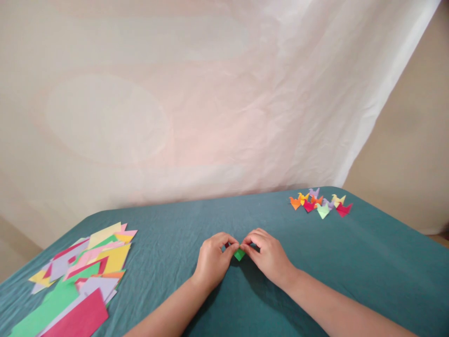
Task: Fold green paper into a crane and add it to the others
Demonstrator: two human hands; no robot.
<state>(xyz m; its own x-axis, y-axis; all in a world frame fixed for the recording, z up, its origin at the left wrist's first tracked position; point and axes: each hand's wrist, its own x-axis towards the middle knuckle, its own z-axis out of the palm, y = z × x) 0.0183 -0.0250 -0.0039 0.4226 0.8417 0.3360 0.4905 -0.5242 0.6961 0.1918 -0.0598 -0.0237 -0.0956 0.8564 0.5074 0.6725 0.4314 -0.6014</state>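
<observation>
Item: one pale backdrop [217,103], wrinkled, filling most of my view's upper half and spilling toward the left edge.

Item: one tabletop [365,262] under dark green cloth, spanning the lower half of the frame.

Item: one heap of loose paper sheets [86,267], lower left; green, red, yellow, pink, lilac and orange, overlapping at many angles.

Item: two hands, lower centre. I log the left hand [213,260] with thumb and forefinger brought together, pinching the left upper side of a green folded paper [239,254]. The right hand [268,257] mirrors it, thumb and fingertips closed on the piece's right upper side.

Item: one cluster of folded paper birds [323,211], right of centre near the table's far edge; orange, yellow, lilac, red, cream and pale green, set close together.

Item, smallest: the green piece itself, between the two hands, pointed end downward. I cannot tell whether that point touches the cloth.
</observation>
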